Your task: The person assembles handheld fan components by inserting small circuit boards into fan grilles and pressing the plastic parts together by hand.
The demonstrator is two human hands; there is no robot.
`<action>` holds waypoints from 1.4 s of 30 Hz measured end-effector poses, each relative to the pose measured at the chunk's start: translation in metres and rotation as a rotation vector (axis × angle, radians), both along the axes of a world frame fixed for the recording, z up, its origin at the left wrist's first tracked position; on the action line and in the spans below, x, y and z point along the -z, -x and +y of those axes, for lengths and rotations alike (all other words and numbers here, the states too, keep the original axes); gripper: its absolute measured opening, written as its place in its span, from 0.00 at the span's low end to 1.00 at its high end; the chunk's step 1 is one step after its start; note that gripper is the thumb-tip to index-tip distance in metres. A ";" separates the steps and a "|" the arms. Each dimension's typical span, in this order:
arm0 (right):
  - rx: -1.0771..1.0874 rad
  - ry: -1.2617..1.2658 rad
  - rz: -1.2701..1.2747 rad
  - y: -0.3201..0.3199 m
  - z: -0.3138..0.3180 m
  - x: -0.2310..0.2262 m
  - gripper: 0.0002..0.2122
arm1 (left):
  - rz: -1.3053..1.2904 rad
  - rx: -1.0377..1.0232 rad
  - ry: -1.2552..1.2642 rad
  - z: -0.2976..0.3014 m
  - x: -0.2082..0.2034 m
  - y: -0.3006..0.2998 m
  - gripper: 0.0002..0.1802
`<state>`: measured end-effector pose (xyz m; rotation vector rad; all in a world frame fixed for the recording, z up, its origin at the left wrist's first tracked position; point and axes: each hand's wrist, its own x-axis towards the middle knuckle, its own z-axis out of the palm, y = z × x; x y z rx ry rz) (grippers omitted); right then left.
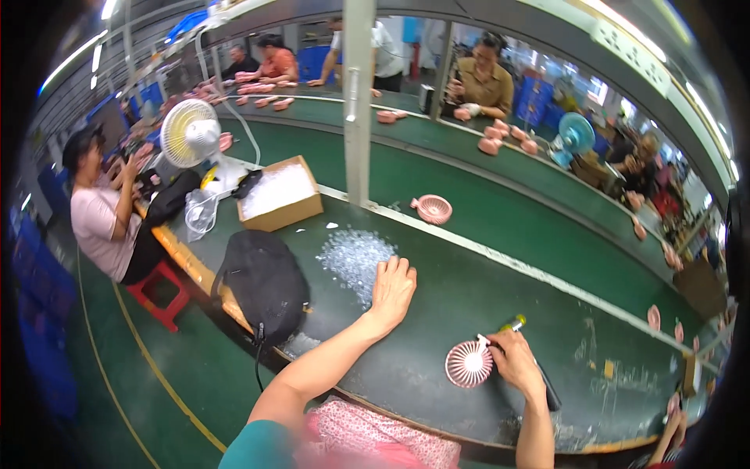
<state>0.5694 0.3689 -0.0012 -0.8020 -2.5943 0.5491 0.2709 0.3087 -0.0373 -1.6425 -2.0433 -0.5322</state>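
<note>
My left hand [394, 293] is at the right edge of a pile of small clear pieces [355, 256] on the dark green bench. Its fingers are bent down and closed; what they pinch, if anything, is hidden. My right hand [517, 361] grips a small pink handheld fan [469, 364] by the narrow part beside its round slatted head, which rests near the bench's front edge. A dark stick-like tool [550, 387] with a yellow-green end runs beneath that hand; I cannot tell whether the fingers also touch it.
A black bag [264, 285] and a cardboard box [291, 209] with white plastic lining stand on the left. Another pink fan [433, 209] lies on the green conveyor [500, 215] beyond the pale divider. A metal post [358, 102] rises ahead. Co-workers sit left and across.
</note>
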 end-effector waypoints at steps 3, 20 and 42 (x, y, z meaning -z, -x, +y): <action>0.068 0.098 0.048 0.018 -0.004 -0.003 0.07 | 0.012 -0.051 -0.021 -0.005 0.010 0.014 0.06; 0.131 0.544 0.490 0.016 -0.015 0.047 0.04 | -0.399 0.475 -0.294 0.001 0.014 -0.025 0.04; 0.226 0.646 0.286 0.002 -0.024 0.045 0.08 | -1.058 0.768 0.096 -0.010 0.027 -0.074 0.07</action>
